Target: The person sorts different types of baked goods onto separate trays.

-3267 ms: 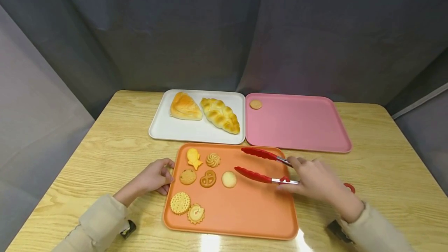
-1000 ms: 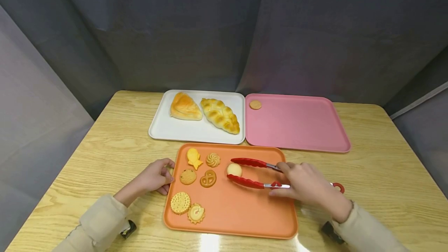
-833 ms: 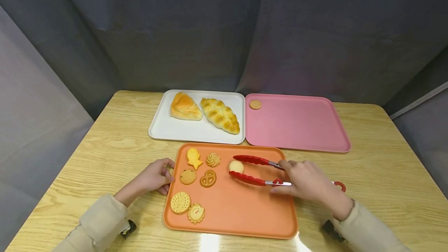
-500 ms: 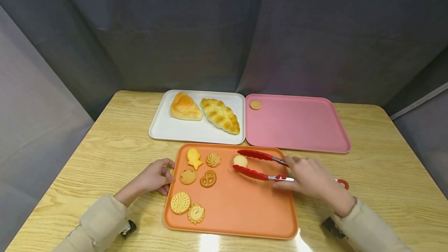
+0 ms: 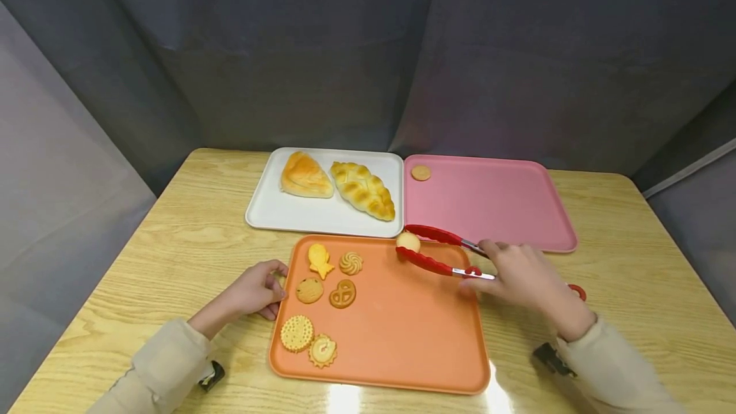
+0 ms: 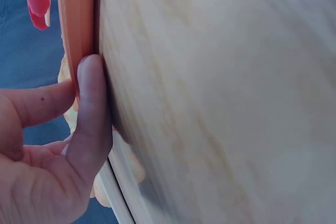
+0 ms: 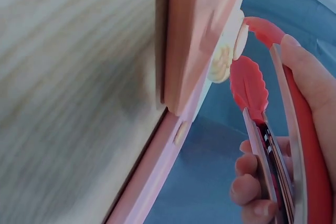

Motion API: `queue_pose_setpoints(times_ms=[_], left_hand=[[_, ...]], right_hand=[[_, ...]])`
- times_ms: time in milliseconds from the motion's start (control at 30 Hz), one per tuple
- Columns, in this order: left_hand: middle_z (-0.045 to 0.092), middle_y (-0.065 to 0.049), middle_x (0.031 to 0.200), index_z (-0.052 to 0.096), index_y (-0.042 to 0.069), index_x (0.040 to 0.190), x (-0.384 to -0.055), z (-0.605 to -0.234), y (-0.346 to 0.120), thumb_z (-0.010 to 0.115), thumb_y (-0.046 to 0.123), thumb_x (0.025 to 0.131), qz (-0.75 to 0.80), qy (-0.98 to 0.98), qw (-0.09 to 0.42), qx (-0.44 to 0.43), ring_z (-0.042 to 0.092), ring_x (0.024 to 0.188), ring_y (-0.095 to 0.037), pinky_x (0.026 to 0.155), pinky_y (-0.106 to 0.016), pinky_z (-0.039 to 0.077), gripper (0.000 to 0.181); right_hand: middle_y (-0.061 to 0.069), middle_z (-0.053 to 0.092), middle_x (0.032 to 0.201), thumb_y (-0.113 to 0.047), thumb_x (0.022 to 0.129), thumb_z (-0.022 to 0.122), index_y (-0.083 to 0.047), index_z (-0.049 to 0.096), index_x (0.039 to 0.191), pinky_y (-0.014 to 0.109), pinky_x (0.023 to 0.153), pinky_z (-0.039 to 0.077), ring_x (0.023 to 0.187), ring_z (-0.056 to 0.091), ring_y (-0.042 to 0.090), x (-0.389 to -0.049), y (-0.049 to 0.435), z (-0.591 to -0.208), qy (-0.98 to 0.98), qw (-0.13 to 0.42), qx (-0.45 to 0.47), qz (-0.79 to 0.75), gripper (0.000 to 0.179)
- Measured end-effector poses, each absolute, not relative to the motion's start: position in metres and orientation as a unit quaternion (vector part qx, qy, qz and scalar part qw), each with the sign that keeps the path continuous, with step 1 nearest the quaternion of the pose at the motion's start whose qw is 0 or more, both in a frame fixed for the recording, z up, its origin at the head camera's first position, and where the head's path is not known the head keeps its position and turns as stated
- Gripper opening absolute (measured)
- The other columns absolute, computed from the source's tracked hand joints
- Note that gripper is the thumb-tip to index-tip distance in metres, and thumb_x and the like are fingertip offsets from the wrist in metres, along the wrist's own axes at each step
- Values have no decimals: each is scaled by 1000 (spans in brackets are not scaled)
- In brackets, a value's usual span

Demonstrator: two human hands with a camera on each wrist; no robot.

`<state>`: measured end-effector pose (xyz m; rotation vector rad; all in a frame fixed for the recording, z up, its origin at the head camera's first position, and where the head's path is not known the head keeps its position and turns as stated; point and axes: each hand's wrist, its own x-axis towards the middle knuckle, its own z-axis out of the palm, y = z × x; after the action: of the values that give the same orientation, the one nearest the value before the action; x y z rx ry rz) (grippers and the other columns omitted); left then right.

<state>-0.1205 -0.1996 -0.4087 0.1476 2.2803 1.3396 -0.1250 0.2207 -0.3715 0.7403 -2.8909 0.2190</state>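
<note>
One right hand [image 5: 520,276], fingers curled round red tongs [image 5: 425,262], whose parted tips have a round cookie [image 5: 408,241] between them over the far edge of the orange tray [image 5: 402,331]; one left hand [image 5: 255,289], thumb and finger pinching that tray's left rim. On the orange tray, left part: six further cookies [image 5: 342,294]. Behind it, side by side: white tray [image 5: 305,216] with two breads [image 5: 363,190], pink tray [image 5: 489,200] with one small cookie [image 5: 421,173].
</note>
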Motion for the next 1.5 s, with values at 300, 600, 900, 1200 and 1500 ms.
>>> queue_pose_setpoints(times_ms=[300, 600, 900, 1200, 1500], left_hand=[[55, -11, 66, 42, -10, 113, -120, -409, -200, 51, -7, 86, 493, 833, 244, 65, 55, 50, -17, 46, -35, 52, 28], [55, -11, 66, 43, -9, 112, -122, -410, -200, 50, -8, 86, 487, 835, 249, 57, 56, 50, -17, 46, -34, 52, 28], [55, -12, 66, 42, -9, 113, -121, -409, -200, 49, -8, 85, 483, 836, 254, 55, 56, 50, -18, 46, -34, 52, 29], [55, -13, 68, 42, -9, 112, -122, -406, -198, 50, -8, 86, 483, 836, 256, 56, 55, 50, -18, 46, -35, 52, 28], [54, -12, 67, 42, -8, 112, -122, -403, -197, 50, -8, 86, 477, 839, 255, 58, 55, 50, -18, 47, -35, 52, 27]], right_hand=[[-2, 45, 58, -49, 63, 77, -4, 53, 88, 29, 45, 38, 46, 43, 15, -135, 228, -367, -971, 63, 215, 88, 58], [-1, 37, 53, -48, 64, 77, -3, 50, 81, 26, 42, 31, 44, 36, 15, -151, 236, -368, -973, 84, 195, 88, 55], [0, 34, 53, -48, 63, 78, -4, 49, 75, 26, 43, 30, 45, 35, 17, -170, 242, -372, -975, 99, 181, 83, 54], [2, 37, 54, -47, 68, 75, -3, 49, 75, 28, 44, 31, 47, 37, 19, -191, 247, -372, -979, 84, 169, 80, 52], [4, 36, 54, -53, 70, 70, -2, 49, 77, 29, 45, 32, 48, 39, 20, -211, 248, -374, -986, 47, 135, 87, 55]])
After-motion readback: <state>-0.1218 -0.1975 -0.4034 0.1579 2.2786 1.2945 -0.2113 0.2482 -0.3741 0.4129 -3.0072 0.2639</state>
